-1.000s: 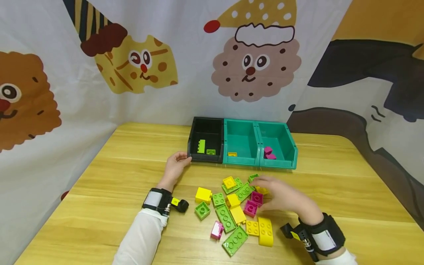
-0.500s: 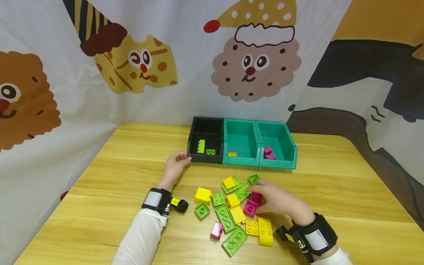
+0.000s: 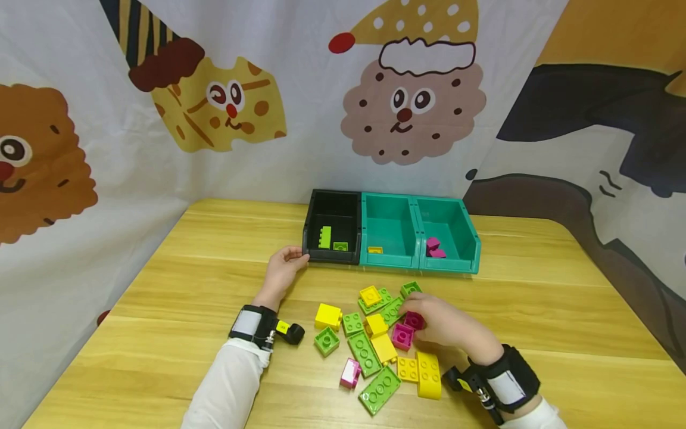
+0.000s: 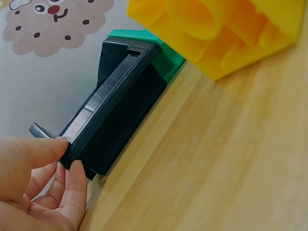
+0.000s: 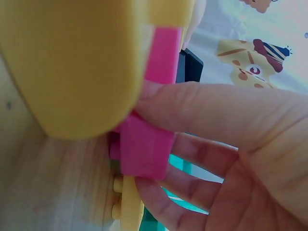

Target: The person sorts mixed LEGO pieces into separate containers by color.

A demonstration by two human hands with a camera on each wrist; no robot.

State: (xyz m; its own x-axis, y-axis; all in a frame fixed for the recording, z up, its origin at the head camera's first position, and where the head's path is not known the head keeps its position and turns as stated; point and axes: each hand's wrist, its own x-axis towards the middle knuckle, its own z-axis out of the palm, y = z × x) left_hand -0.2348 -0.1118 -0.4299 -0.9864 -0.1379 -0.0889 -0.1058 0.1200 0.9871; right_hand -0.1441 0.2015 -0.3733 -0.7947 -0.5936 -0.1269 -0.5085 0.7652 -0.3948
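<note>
The left hand (image 3: pixel 284 266) lay on the wooden table (image 3: pixel 177 298), a bit left of the middle of the head view. Its fingertips touched the front left corner of the black bin (image 3: pixel 333 227). In the left wrist view the thumb and fingers (image 4: pixel 72 192) pinched that corner of the bin. The arm reached forward from the bottom of the frame in a white sleeve (image 3: pixel 225 381), with a black wrist strap (image 3: pixel 256 325). Two green bricks (image 3: pixel 325 237) sat inside the black bin.

Next to the black bin, near the middle of the frame, stood two teal bins (image 3: pixel 418 232). The left teal one held a small yellow brick (image 3: pixel 376 249). The right one held pink bricks (image 3: pixel 434 247).

Below the bins, a pile of yellow, green and pink bricks (image 3: pixel 375 345) lay on the table.

The right hand (image 3: pixel 445 325) rested at the right side of the pile, palm down. Its fingers curled round a pink brick (image 3: pixel 414 320), which sat at the fingertips and was still down on the pile. In the right wrist view the thumb and fingers (image 5: pixel 202 110) squeezed the pink brick (image 5: pixel 144 149) next to a big yellow brick (image 5: pixel 72 62). That wrist had a black strap too (image 3: pixel 509 381).

I could not see any words to read.
</note>
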